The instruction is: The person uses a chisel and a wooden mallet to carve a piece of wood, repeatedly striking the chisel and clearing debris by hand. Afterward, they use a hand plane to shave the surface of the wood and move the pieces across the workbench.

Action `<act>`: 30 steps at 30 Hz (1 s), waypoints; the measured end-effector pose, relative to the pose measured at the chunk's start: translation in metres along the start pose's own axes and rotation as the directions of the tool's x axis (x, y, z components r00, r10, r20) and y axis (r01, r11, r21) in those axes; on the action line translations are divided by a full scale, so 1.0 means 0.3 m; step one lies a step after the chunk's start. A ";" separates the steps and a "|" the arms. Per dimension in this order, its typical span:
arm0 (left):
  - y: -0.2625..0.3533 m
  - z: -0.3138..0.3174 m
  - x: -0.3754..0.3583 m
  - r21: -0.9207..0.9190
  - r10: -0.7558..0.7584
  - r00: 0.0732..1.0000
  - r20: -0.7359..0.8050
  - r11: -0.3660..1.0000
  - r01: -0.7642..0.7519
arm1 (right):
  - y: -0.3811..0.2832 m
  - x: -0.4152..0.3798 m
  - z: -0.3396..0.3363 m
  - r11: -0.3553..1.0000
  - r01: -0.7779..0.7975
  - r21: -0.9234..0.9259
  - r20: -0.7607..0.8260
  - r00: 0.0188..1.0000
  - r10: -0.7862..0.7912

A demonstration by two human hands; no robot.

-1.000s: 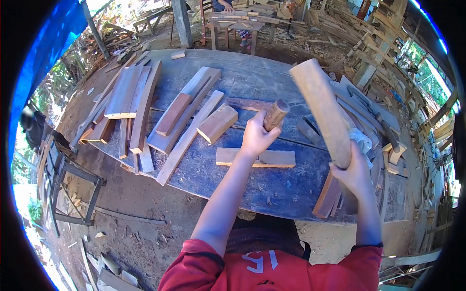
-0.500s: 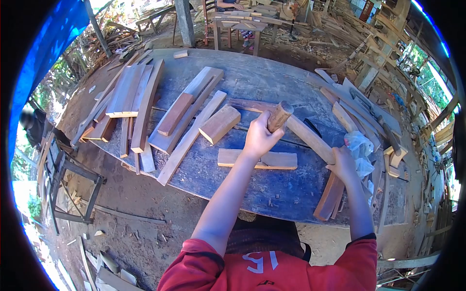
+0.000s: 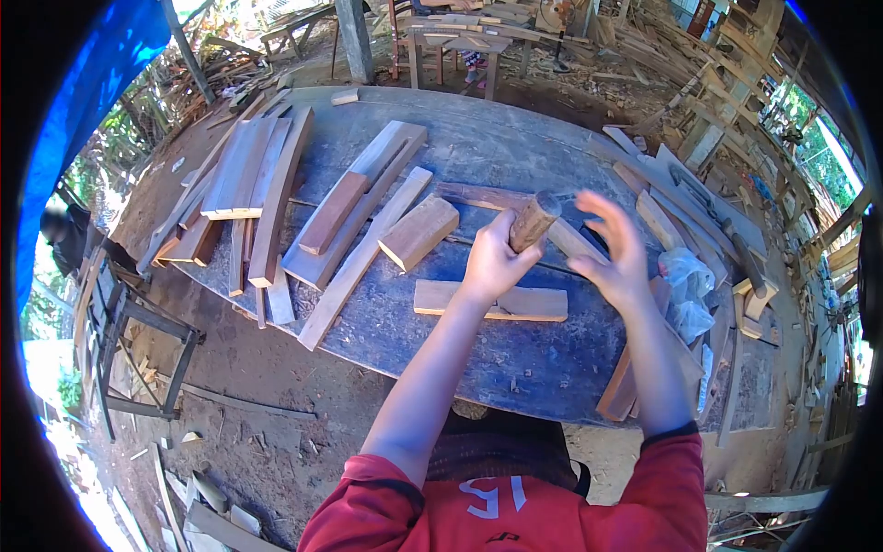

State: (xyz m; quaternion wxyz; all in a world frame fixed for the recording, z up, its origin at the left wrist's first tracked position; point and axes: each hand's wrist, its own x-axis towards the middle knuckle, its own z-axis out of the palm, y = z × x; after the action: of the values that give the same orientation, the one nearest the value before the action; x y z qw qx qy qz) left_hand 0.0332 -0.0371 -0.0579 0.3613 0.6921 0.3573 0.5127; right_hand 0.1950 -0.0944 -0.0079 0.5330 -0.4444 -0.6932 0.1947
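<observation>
My left hand (image 3: 492, 262) is closed around a thick, round wooden handle (image 3: 535, 219) that points up; its lower end is hidden by my fingers. Behind it, a wooden bar (image 3: 575, 241) runs towards my right hand. Raised with its fingers apart, my right hand (image 3: 612, 248) holds nothing and is slightly blurred; it covers part of the bar. Below my left hand lies a flat wooden piece (image 3: 529, 302) with a dark mark near its middle. A short thick wood block (image 3: 418, 235) rests to the left of that hand.
Boards (image 3: 244, 175) and a slotted plank (image 3: 317, 267) lie on the blue-grey table (image 3: 515, 368) at left. At right are a clear plastic bag (image 3: 688, 276), more wood pieces and a handsaw (image 3: 747, 258). A chair frame (image 3: 152, 340) stands left. Another person sits beyond the far table.
My right hand has let go of the end of the wooden bar, moved up and inward, and opened. My left hand stays around the round handle.
</observation>
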 end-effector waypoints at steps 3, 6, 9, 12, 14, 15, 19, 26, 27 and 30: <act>-0.036 0.006 0.002 -0.039 0.071 0.997 -0.021 0.997 -0.071 | -0.019 0.097 0.126 0.988 0.065 0.143 0.005 0.998 -0.066; -0.038 -0.022 -0.002 -0.027 0.030 0.998 0.059 0.999 -0.029 | 0.012 0.127 0.207 0.961 -0.001 0.276 0.130 0.991 -0.036; -0.047 -0.108 -0.023 0.190 0.019 0.964 0.266 0.979 -0.072 | 0.025 0.115 0.273 0.878 0.024 0.478 -0.076 0.997 0.015; -0.148 -0.212 -0.082 0.496 -0.076 0.916 0.394 0.857 -0.142 | 0.038 0.114 0.290 0.786 -0.025 0.618 -0.109 0.987 0.117; -0.226 -0.254 -0.142 0.613 -0.034 0.920 0.392 0.755 -0.233 | 0.057 0.120 0.307 0.744 -0.032 0.667 -0.138 0.976 0.166; -0.259 -0.263 -0.168 0.715 0.009 0.920 0.391 0.626 -0.310 | 0.074 0.120 0.315 0.720 -0.071 0.691 -0.119 0.970 0.210; -0.322 -0.259 -0.200 0.709 -0.117 0.917 0.382 0.674 -0.209 | 0.090 0.137 0.335 0.697 -0.096 0.711 -0.125 0.958 0.260; -0.346 -0.261 -0.201 0.687 -0.097 0.914 0.395 0.691 -0.224 | 0.183 0.191 0.330 0.627 -0.087 0.774 -0.192 0.912 0.363; -0.346 -0.261 -0.202 0.682 -0.096 0.915 0.391 0.698 -0.218 | 0.188 0.197 0.333 0.635 -0.094 0.767 -0.209 0.898 0.386; -0.347 -0.257 -0.203 0.685 -0.093 0.924 0.371 0.699 -0.205 | 0.201 0.204 0.336 0.643 -0.099 0.760 -0.205 0.902 0.381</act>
State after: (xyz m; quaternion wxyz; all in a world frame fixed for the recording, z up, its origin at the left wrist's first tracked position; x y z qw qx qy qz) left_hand -0.0677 -0.0290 -0.1591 0.1111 0.8733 0.4291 0.2022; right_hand 0.1256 0.0083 -0.0540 0.7477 -0.3093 -0.3844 0.4444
